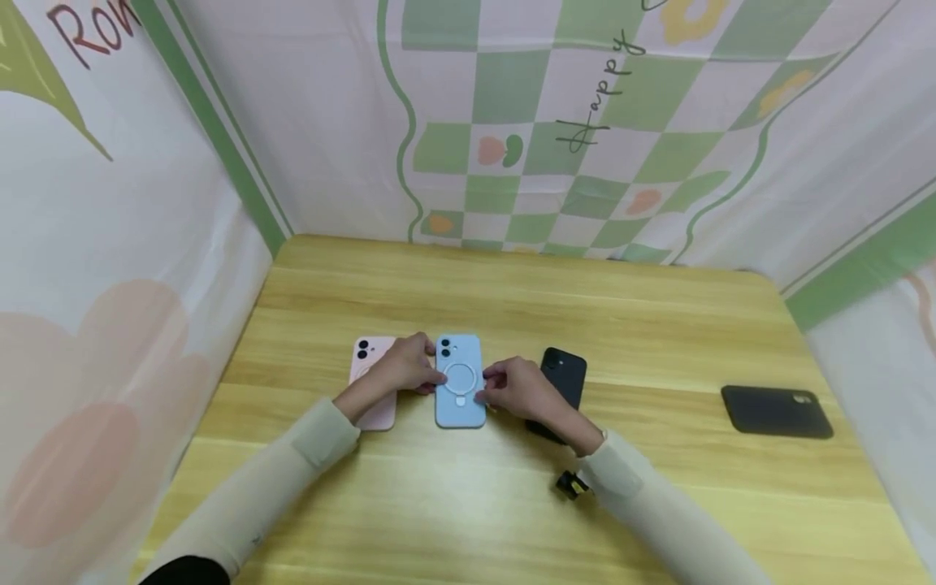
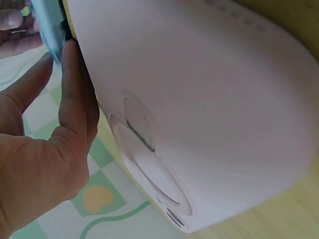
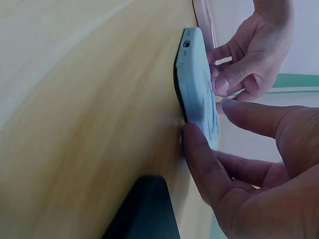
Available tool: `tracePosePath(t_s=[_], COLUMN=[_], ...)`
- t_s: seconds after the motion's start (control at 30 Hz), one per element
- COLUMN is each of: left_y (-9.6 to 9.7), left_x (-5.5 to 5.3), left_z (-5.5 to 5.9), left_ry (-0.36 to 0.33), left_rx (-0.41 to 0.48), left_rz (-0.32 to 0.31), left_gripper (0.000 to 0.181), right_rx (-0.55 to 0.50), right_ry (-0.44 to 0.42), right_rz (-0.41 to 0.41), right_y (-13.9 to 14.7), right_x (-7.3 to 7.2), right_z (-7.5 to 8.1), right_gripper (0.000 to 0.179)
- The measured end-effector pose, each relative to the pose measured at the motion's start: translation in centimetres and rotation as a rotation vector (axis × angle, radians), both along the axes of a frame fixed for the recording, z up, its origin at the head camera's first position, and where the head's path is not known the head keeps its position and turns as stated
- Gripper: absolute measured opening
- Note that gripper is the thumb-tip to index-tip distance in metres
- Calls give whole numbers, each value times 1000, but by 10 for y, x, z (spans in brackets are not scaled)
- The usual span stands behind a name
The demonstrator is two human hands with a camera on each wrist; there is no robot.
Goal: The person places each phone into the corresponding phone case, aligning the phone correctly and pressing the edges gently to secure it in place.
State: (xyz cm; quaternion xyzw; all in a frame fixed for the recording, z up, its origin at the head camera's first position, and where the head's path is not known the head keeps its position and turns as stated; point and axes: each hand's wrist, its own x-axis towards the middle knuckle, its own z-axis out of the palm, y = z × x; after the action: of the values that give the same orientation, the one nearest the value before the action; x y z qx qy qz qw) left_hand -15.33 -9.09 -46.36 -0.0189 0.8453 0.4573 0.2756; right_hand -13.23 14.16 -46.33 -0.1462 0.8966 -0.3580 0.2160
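A light blue phone (image 1: 460, 410) with a ring on its back lies camera side up between the two hands. My left hand (image 1: 405, 363) holds its left edge, with the thumb on the back face. At the opposite edge, my right hand (image 1: 517, 385) pinches the phone between thumb and fingers; in the right wrist view its fingertip (image 3: 192, 132) is at the phone's lower side. Partly under my left wrist lies a pink phone (image 1: 378, 418), large and close in the left wrist view. A black phone (image 1: 566, 374) lies under my right wrist.
A dark phone case (image 1: 777, 412) lies at the right of the wooden table (image 1: 621, 309). A small black and yellow object (image 1: 572, 485) sits by the right sleeve. Printed cloth (image 1: 512, 89) hangs along the back and both sides.
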Motion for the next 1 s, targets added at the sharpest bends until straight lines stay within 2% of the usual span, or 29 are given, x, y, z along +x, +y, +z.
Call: tracePosePath(t_s=[0.17, 0.3, 0.4, 0.5, 0.63, 0.77, 0.93, 1.0], left_y=[-1, 1, 6, 15, 29, 45, 64, 71], left_x=[2, 4, 6, 9, 12, 16, 23, 26], left_z=[2, 6, 11, 17, 25, 30, 31, 31], left_ry=[61, 210, 319, 397, 466, 477, 485, 488], left_rx=[-147, -251, -262, -283, -345, -409, -497, -523], left_rz=[-46, -62, -57, -64, -76, -130, -232, -261], left_gripper=[52, 63, 71, 77, 85, 94, 102, 102], right_rx=[-27, -31, -20, 20, 136, 293, 520, 601], right_ry=[-9, 55, 98, 91, 37, 12, 61, 77], right_rz=[6, -17, -62, -119, -174, -210, -238, -247], right_y=[13, 35, 59, 91, 143, 205, 292, 324], right_x=[2, -3, -10, -17, -25, -31, -23, -16], right_z=[6, 15, 26, 37, 51, 57, 57, 59], right_gripper=[35, 38, 42, 54, 79, 95, 102, 97])
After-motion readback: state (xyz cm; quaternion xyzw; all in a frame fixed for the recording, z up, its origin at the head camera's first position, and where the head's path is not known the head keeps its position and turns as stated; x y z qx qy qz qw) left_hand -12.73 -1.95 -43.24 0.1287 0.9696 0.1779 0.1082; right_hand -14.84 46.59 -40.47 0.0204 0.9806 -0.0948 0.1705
